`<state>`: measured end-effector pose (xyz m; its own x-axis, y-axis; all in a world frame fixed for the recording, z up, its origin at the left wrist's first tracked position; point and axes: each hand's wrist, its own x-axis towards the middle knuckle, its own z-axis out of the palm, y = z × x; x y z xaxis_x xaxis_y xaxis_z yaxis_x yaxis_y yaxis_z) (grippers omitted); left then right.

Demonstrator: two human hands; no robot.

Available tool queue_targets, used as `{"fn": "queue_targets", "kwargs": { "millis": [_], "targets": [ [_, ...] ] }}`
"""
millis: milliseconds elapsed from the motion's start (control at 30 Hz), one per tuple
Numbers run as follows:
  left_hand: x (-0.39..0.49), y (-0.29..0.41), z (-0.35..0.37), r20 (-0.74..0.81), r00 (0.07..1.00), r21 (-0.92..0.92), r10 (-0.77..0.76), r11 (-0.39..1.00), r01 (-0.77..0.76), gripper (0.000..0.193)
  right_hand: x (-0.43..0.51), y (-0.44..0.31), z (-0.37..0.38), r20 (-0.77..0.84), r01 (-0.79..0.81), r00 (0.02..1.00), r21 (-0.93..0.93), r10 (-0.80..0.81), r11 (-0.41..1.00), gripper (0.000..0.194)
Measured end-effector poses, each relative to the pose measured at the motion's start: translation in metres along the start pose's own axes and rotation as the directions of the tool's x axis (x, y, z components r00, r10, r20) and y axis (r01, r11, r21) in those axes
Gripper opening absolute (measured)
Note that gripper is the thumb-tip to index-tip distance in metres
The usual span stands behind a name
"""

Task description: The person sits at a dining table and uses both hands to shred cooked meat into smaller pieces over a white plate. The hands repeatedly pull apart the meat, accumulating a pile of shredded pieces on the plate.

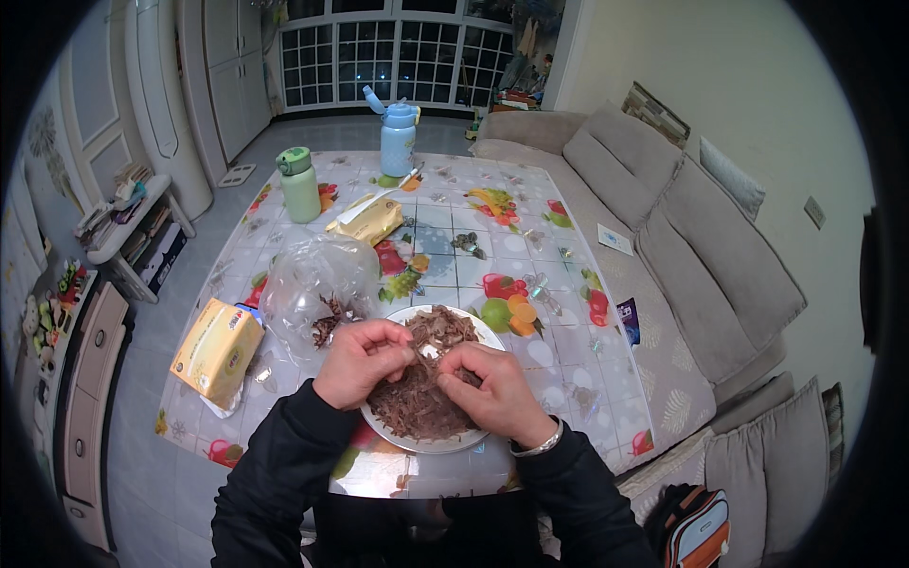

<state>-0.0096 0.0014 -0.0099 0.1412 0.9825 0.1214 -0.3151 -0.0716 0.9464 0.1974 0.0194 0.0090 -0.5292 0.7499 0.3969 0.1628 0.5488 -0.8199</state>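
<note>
In front of me is a white plate (460,446) heaped with brown, shredded dried food (419,412) whose kind I cannot tell. A small bare patch of white shows between the shreds. Both hands are above the plate with fingertips pinched and close together. My left hand (369,361) and my right hand (497,387) appear to grip a thin brown strand, mostly hidden by the fingers. A metal bangle (543,439) circles the right wrist. Left of the plate, a crumpled clear plastic bag (312,270) holds darker dried clumps (328,319).
A yellow tissue pack (216,351) lies at the table's left edge, and another yellow pack (369,221) is farther back. A green bottle (300,188) and a blue bottle (398,142) with its lid up stand upright. A sofa (682,270) borders the table's right side.
</note>
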Motion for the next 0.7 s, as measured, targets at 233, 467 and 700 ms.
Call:
{"fn": "queue_targets", "kwargs": {
  "millis": [233,467,700],
  "targets": [
    [0.001,0.005,-0.008,0.013,1.000,-0.037,0.010,0.999,-0.010,0.011,-0.001,0.003,-0.008,0.164,-0.018,0.986,-0.125,0.039,0.992,0.009],
    [0.002,0.007,-0.010,0.049,0.998,-0.086,0.026,0.996,-0.022,0.012,0.000,0.005,-0.017,0.269,0.067,0.963,-0.124,-0.031,0.990,0.010],
    [0.001,0.004,-0.007,0.121,0.993,0.005,-0.018,1.000,0.017,0.015,0.004,0.001,-0.010,0.077,0.070,0.995,-0.030,-0.068,0.997,0.013]
  ]
}}
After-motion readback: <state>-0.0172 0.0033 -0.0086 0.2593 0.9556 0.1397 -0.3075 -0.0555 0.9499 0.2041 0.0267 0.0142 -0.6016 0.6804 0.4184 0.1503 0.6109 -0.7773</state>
